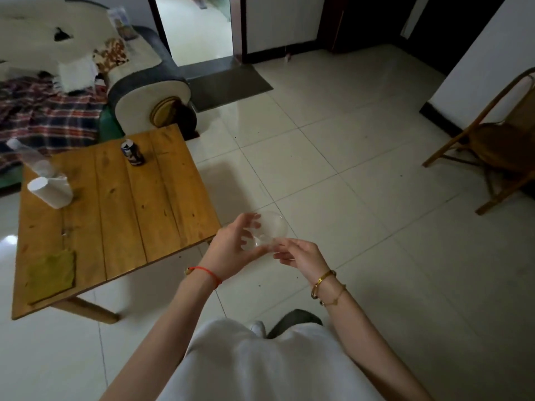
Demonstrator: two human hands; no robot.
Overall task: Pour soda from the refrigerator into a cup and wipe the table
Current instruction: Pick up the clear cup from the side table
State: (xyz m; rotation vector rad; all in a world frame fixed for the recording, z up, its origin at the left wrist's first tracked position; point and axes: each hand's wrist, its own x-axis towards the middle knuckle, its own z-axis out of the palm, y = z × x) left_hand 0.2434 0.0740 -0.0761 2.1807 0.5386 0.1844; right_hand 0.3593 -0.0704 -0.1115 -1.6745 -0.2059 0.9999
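A clear glass cup (272, 227) is held above the tiled floor, just right of the wooden table's near corner. My left hand (234, 247) wraps its side with the fingers curled around it. My right hand (301, 254) pinches its handle from the right. The low wooden table (121, 215) stands to the left. On its far edge a dark soda can (132, 153) stands upright with its top open. A yellow-green cloth (51, 270) lies flat on the table's near left corner.
A roll of white paper (50, 191) and a clear plastic bottle (31, 160) lie at the table's left side. A sofa with a plaid blanket (49, 117) sits behind. A wooden chair (498, 146) stands at the right. A doorway (199, 27) opens at the back.
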